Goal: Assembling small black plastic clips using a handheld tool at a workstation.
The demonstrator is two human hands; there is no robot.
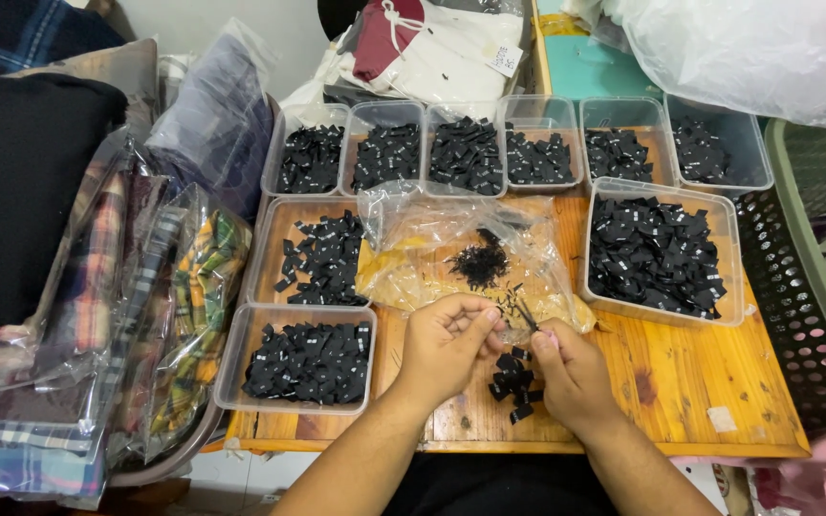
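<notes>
My left hand [444, 342] and my right hand [568, 371] meet over the near middle of a small wooden table [681, 382]. The right hand pinches a small dark pointed tool or strip [526, 315] between its fingertips; the left fingertips touch it from the other side. Under the hands lies a little heap of black fabric labels [513, 380]. Just beyond them a crumpled clear plastic bag [451, 239] holds a clump of black scraps [480, 263].
Clear plastic trays full of black labels ring the table: a row at the back [466, 153], two at the left [308, 363], one large at the right [657, 253]. Bagged folded cloth [145, 315] is stacked at left. A dark mesh basket [805, 296] stands at right.
</notes>
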